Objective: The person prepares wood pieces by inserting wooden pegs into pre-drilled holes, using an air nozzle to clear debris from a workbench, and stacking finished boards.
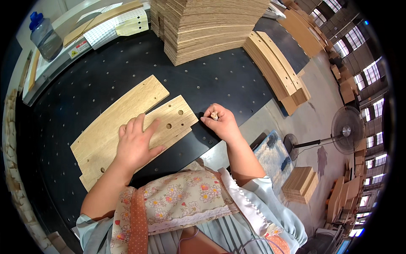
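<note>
Two light wooden boards lie side by side on a black table (198, 76) with small round dots across its top. The farther board (114, 112) is gently curved. The nearer board (175, 112) has several drilled holes at its right end. My left hand (137, 142) rests over both boards, fingers spread, and covers part of them. Just off the right end of the nearer board, my right hand (222, 122) is closed round a small pale wad (214, 115), which shows between thumb and fingers. What the wad is made of is too small to tell.
A tall stack of wooden boards (207, 29) stands at the table's far side. More curved boards (275, 63) are piled at its right edge. A water bottle (45, 38) stands far left. On the floor to the right are a fan (347, 130) and a short board stack (300, 184).
</note>
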The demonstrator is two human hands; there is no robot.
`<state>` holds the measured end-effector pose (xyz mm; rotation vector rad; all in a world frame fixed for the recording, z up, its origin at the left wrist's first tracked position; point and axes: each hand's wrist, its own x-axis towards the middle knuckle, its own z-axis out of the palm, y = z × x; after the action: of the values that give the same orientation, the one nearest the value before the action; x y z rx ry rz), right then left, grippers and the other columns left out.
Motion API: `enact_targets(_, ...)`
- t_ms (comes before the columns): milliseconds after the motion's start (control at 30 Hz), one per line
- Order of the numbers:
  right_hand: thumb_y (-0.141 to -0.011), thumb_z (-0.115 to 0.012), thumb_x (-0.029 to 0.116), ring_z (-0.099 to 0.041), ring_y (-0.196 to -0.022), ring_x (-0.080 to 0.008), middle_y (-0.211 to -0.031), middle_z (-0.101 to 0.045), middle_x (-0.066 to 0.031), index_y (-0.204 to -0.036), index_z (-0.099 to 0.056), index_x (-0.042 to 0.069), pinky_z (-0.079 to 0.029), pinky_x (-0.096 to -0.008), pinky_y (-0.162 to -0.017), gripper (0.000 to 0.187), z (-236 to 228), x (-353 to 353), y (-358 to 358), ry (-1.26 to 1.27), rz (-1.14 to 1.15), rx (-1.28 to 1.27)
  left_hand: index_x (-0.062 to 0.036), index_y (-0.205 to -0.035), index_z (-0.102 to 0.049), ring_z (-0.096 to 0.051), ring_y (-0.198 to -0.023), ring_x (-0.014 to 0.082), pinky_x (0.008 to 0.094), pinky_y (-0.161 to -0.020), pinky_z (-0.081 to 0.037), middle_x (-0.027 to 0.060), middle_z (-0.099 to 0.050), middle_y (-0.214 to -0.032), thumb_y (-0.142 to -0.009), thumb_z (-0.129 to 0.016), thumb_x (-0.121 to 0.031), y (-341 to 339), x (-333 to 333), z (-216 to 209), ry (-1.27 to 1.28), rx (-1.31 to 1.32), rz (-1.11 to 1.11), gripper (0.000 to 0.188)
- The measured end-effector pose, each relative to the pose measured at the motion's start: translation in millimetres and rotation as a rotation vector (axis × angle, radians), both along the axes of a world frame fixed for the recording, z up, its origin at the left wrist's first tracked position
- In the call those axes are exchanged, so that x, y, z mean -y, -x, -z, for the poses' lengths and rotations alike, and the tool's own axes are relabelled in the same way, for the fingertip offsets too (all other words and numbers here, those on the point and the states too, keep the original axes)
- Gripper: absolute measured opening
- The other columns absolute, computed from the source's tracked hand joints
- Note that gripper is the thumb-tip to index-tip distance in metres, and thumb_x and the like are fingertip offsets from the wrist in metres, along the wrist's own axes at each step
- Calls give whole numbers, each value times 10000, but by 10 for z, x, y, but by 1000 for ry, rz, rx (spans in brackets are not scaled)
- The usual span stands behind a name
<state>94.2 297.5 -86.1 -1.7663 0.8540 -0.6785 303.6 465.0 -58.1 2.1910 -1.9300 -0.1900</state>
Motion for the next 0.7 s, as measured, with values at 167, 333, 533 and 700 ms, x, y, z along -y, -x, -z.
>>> enact_targets(167,-681,-642,12,-562,-697,-252,-714,-577,-74,-772,-587,60,-454,-343,-642,117,-153,225,-77,592,-315,-163,-151,-1298,-458,-337,-1203,326,429,-972,-253,193,-366,-1298,-682,-722,-394,-9,-5,3,-9,-6,2,713)
enact_targets(333,-642,-604,37,-571,-775,-275,-725,-595,-67,-788,-627,77,-474,-364,-673,153,-499,285,-284,929,-595,-456,-150,-1293,-463,-334,-1212,327,429,-974,-252,190,-363,-1305,-680,-723,-392,-10,0,9,-3,9,-6,708)
enact_targets(533,-659,-580,48,-578,-755,-266,-715,-596,-60,-804,-638,82,-481,-355,-665,160,-547,267,-330,979,-753,-572,-150,-1277,-477,-348,-1206,325,426,-965,-265,182,-369,-1306,-667,-740,-373,-6,-4,-9,3,-24,-8,701)
enact_targets(700,-673,-568,56,-592,-788,-270,-747,-611,-80,-745,-638,80,-494,-362,-669,103,-616,330,-311,982,-805,-555,-150,-1266,-486,-353,-1202,319,422,-951,-275,180,-374,-1302,-661,-746,-369,-9,-16,2,28,-33,-1,694)
